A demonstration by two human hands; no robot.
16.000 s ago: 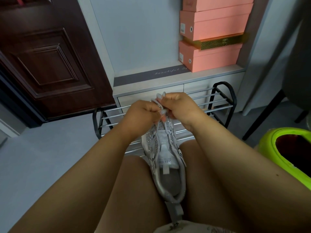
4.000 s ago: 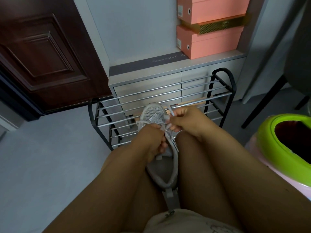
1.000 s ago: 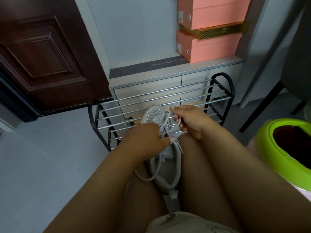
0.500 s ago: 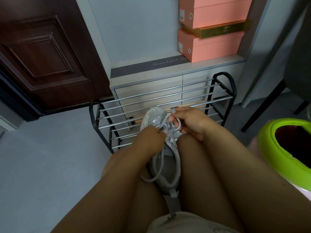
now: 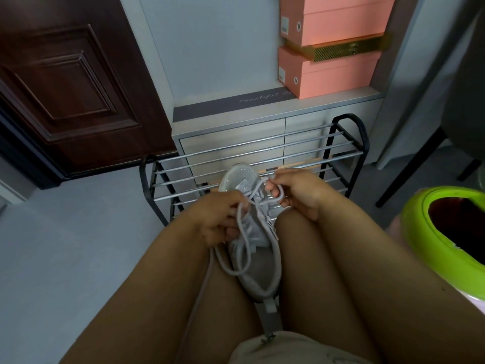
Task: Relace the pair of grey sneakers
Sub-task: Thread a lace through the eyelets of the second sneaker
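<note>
Dim indoor light, cool grey cast, forearms and thighs in heavy shadow, brightest on the stacked salmon-pink cardboard shoeboxes [image 5: 333, 48] and glossy lime-green plastic bin rim [image 5: 430, 243], wide-angle bowing of the dark brown panelled wooden door [image 5: 65, 88], slight softness at edges

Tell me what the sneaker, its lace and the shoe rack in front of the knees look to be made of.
Sneaker: grey fabric upper, probably mesh, with a glittery finish that sparkles at the toe.
Lace: soft pale grey woven cord, likely cotton or polyester; it hangs limp in loops from the left hand and right hand.
Shoe rack: shiny metal rails on black end frames, painted metal or plastic.
</note>
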